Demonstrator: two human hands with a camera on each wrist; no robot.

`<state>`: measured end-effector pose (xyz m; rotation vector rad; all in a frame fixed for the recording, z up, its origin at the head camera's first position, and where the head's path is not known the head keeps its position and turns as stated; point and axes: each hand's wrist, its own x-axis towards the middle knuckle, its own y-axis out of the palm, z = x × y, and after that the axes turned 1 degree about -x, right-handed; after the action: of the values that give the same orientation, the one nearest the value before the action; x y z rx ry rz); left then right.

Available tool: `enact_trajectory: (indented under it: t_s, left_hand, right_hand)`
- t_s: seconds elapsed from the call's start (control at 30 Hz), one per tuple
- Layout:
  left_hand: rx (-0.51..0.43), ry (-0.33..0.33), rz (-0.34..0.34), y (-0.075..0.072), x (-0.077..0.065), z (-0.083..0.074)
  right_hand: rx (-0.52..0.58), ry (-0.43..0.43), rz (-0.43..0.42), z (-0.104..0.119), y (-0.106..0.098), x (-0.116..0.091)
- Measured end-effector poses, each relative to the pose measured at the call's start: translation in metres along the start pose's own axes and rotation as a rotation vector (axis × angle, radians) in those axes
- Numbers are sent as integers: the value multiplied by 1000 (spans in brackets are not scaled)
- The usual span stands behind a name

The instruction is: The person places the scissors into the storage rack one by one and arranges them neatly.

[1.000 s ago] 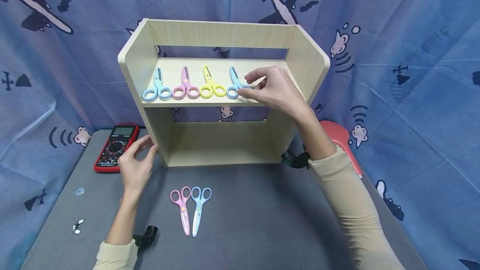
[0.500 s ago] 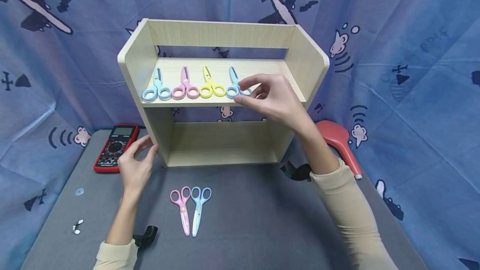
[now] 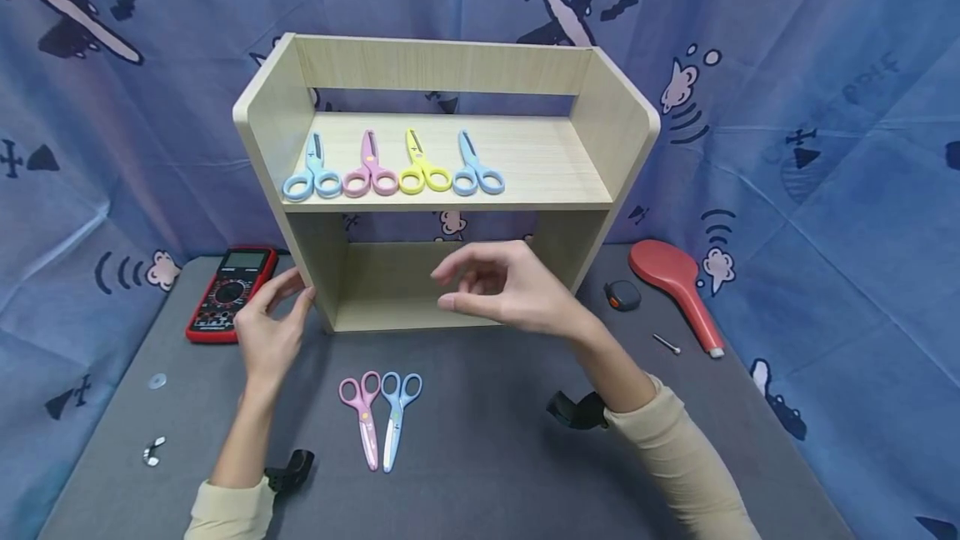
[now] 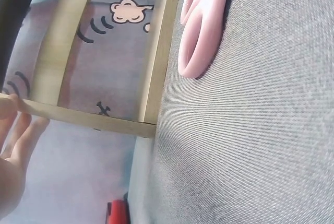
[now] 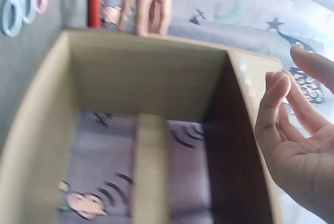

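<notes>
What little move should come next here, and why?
Probably lower the empty right grip to the blue scissors on the table. Four scissors lie in a row on the upper shelf with room to their right, while the pink scissors and this pair are not yet there.

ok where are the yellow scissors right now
In the head view, the yellow scissors lie on the upper shelf, left of picture centre, between a pink pair on their left and a blue pair on their right.
</notes>
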<state>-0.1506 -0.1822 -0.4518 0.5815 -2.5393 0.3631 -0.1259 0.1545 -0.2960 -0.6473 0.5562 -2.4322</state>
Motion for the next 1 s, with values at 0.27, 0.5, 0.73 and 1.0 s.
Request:
enact_trajectory:
  t_s: [0.27,0.5,0.73,1.0]
  left_hand:
    - [11,3,5,1,1,-1]
    - [18,12,1,1,1,-1]
    - [29,10,-6,1,0,-1]
    - [22,18,-8,1,0,-1]
  right_hand:
    - [139,104,187,-46,47,0]
    - [106,183,382,-96,88,4]
    - [-32,254,458,-130,116,9]
    - [-234,214,424,-139,137,10]
